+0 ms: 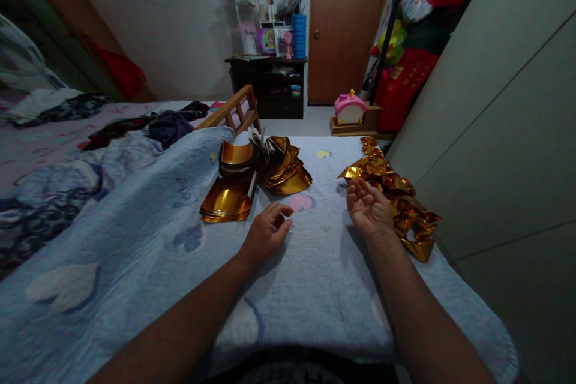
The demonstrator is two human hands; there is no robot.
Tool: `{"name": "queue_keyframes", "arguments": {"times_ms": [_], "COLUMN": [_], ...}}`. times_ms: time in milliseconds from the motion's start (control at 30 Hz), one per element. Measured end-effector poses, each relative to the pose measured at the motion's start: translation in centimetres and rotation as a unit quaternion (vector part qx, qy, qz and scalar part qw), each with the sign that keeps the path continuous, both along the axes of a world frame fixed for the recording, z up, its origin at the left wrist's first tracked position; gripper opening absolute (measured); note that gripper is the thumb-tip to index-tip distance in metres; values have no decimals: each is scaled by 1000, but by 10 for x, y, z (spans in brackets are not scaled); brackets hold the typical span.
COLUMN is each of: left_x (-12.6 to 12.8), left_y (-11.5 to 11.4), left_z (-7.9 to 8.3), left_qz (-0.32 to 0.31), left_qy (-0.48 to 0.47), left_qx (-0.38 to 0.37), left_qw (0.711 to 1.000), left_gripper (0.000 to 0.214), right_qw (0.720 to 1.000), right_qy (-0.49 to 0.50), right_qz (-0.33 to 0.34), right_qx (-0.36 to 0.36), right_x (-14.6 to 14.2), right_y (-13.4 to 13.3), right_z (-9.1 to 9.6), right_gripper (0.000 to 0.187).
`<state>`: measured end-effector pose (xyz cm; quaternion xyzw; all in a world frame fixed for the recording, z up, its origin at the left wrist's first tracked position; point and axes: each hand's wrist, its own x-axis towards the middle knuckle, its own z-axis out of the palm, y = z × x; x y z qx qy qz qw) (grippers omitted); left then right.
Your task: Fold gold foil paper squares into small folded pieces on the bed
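Note:
My left hand (269, 230) rests over the blue quilt (315, 276), its fingers loosely curled, thumb apart, with nothing in it. Just beyond it lie shiny gold foil paper sheets (229, 197) in curved stacks, and a second bunch of gold sheets (288, 175) fans out to the right. My right hand (369, 209) is turned palm up with its fingers half bent and no object visible in the palm. It is beside a row of folded gold foil pieces (411, 216) along the quilt's right side. Whether its fingertips touch the nearest piece, I cannot tell.
A wooden rail (243, 102) stands behind the sheets. On the left is a bed with rumpled clothes (168, 129). Farther back are a dark cabinet (267, 93), a brown door (346, 24) and a pink toy (350, 109). A pale cabinet wall (508, 126) bounds the right side.

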<state>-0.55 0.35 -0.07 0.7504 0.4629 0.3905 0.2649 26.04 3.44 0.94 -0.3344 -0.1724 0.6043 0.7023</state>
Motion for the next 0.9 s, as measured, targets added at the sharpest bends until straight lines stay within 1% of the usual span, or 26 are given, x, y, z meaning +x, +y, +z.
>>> {"name": "queue_keyframes", "arguments": {"times_ms": [100,267,400,467,533,600,667,733,767,833,900], "left_x": [-1,-2,-3,-6,-10,-16,-23,-30,-32,-34,-33], "left_y": [1,3,5,6,9,13,19,25,27,31,33], "left_z": [1,2,1,1,2,4,4,2,1,-3,-6], "left_qz": [0,3,10,19,58,137,219,274,285,292,286], "left_qy": [-1,-1,6,23,51,86,110,132,147,183,215], "left_qx": [1,-4,14,42,87,135,157,148,131,88,42], "left_qw": [1000,1000,1000,999,993,978,957,941,938,935,933], "left_gripper": [12,11,11,11,12,12,13,16,19,24,29], "right_qw": [997,995,994,994,993,993,994,994,995,995,994], "right_qy": [61,65,77,79,80,80,79,79,79,79,81], "right_qz": [13,50,49,44,41,41,44,48,49,52,56], "right_qx": [-35,-50,-58,-65,-73,-75,-65,-50,-45,-44,-51], "right_x": [-6,-9,-6,-4,-4,-3,-3,-2,-2,-2,-1], "right_y": [-2,-1,2,2,3,4,4,5,5,5,5], "right_z": [-2,-7,-9,-9,-9,-10,-13,-15,-16,-16,-16], "right_gripper": [7,9,11,11,12,13,14,13,13,12,12]}}
